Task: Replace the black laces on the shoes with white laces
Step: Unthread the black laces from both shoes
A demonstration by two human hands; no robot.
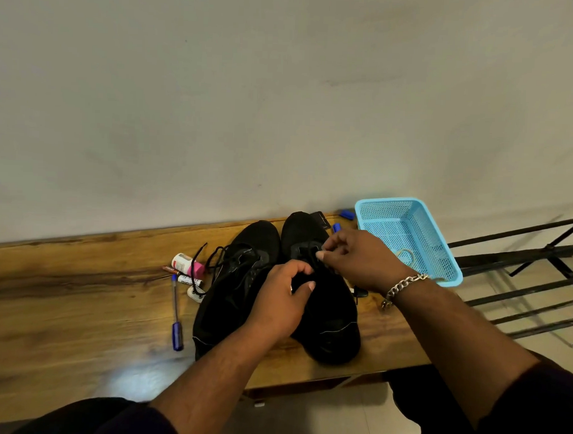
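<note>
On the table (80,307), the right shoe (327,315) was gripped by the left hand (282,298); its black lace (311,250) was pinched by the right hand (358,258)

Dark sleeves (538,401) pushed up both forearms, silver chain bracelet (403,287) on right wrist.

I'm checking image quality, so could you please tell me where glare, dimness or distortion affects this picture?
Head view: a pale glare patch on the table near its front edge; black shoes and laces lose detail in dim light; wide-angle bending curves the table's back edge.
</note>
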